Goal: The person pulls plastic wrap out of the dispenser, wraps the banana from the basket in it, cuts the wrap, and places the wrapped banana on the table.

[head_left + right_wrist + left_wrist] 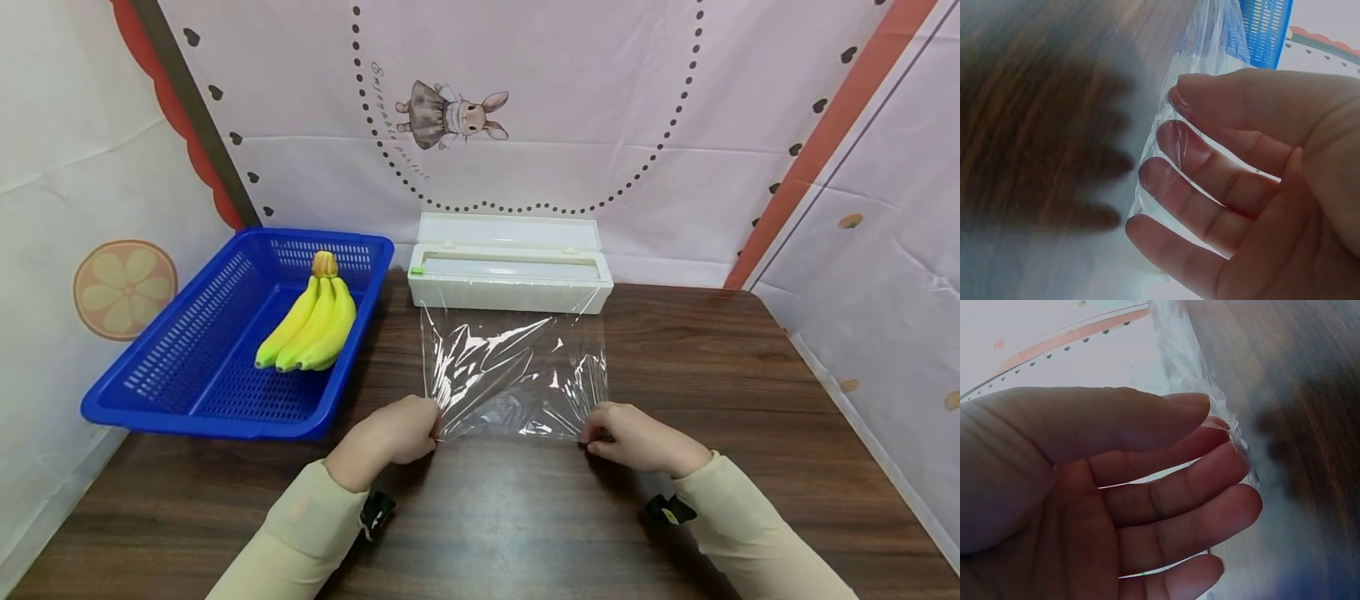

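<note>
A clear sheet of cling film (517,367) stretches from a white cling film dispenser (510,292) toward the person. My left hand (401,429) pinches the film's near left corner; in the left wrist view the thumb lies over the index finger with the film's edge (1197,369) between them. At the near right corner, my right hand (637,435) pinches the film between thumb and index finger, and its other fingers (1172,181) lie against the film's edge. The dispenser's lid (510,229) stands raised at the back.
A blue plastic basket (180,425) stands on the left of the dark wooden table (495,525), with a bunch of yellow bananas (318,321) inside. A printed cloth (585,100) hangs behind the table and along both sides.
</note>
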`<state>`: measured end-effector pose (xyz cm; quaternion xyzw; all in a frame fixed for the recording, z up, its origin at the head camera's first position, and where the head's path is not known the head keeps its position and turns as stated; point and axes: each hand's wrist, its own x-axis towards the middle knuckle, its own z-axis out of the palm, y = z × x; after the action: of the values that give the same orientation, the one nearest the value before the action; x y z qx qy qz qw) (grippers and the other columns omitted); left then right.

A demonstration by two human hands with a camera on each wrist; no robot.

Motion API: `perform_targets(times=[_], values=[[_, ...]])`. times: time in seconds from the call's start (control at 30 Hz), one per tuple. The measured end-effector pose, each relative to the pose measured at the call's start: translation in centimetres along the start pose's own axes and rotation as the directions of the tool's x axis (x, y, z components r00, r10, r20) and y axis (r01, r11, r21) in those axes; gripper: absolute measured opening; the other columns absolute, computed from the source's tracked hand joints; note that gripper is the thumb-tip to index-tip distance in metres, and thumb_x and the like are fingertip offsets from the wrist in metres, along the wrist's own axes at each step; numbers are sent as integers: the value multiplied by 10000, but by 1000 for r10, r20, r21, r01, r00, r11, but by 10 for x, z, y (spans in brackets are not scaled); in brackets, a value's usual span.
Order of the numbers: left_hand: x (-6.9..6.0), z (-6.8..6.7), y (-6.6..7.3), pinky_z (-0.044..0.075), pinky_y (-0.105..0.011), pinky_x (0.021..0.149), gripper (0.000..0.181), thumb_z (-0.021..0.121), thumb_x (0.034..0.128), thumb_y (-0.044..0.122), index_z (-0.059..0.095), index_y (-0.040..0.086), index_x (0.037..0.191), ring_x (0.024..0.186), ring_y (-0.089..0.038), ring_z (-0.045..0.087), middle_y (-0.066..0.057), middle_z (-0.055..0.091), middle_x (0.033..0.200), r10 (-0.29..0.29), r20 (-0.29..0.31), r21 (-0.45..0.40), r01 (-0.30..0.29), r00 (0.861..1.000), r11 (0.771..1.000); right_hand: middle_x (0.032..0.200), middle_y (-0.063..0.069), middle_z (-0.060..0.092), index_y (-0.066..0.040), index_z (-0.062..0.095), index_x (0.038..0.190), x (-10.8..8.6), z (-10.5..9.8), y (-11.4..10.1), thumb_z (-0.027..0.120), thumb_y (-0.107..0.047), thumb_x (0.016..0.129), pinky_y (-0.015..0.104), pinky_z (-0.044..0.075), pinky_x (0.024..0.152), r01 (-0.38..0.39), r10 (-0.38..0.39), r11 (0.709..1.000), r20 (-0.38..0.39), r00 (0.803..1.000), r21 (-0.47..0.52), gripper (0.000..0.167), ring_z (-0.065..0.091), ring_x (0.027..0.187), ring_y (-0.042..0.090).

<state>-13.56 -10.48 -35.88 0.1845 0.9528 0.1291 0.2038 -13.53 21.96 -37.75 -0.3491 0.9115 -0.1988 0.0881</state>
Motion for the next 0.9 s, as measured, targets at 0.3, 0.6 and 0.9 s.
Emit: perform_targets(times=[0.3, 0.6, 0.9], values=[[-2, -1, 1, 311, -269, 499, 313, 642, 829, 50, 504, 103, 553, 539, -137, 388, 17, 423, 563, 1, 3, -6, -1, 1000, 1000, 863, -44, 621, -115, 677, 858, 1, 1, -1, 646, -22, 830, 266, 489, 710, -15, 15, 1000, -4, 1000, 14, 102, 584, 798, 90], [1, -2, -1, 437, -312, 590, 172, 687, 830, 119, 621, 69, 679, 613, -153, 481, -12, 553, 667, 11, -1, -16, -11, 1000, 1000, 844, -24, 640, -128, 672, 860, 1, 1, -1, 647, -50, 845, 267, 487, 703, -37, 37, 999, 5, 999, 22, 83, 590, 801, 81], [1, -3, -3, 459, -355, 643, 169, 703, 821, 184, 603, 58, 768, 690, -179, 516, -47, 576, 767, -9, -13, -4, 9, 1000, 1000, 860, -45, 627, -129, 673, 854, 1, 2, 0, 649, -31, 836, 261, 486, 694, -47, 47, 999, 6, 999, 20, 102, 582, 798, 80]])
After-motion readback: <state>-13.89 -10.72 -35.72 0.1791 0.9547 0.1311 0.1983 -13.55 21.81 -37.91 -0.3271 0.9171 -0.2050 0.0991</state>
